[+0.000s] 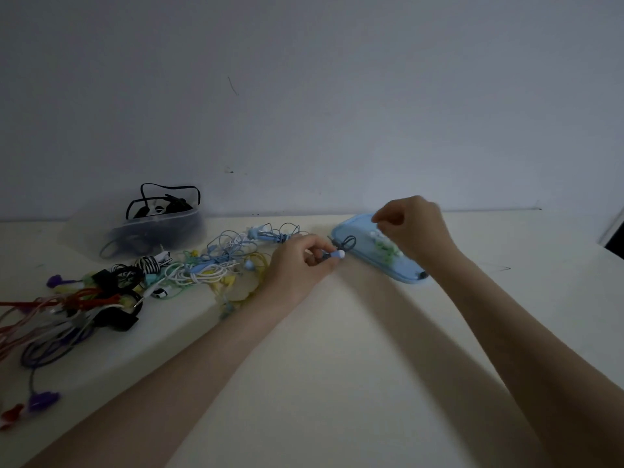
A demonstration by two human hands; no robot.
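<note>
Head | left hand (299, 265) fingers pinch blue earbud (336, 254) | right hand (413, 229) fingers curled over blue box (347, 228), hold unclear

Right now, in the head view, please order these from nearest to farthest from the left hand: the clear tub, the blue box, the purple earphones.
1. blue box, just right of the left hand, which pinches an earbud.
2. clear tub, back left by the wall.
3. purple earphones, front left near the table edge.

Table (354, 366) with earphones (209, 265), tub (162, 231), blue box (371, 262).
</note>
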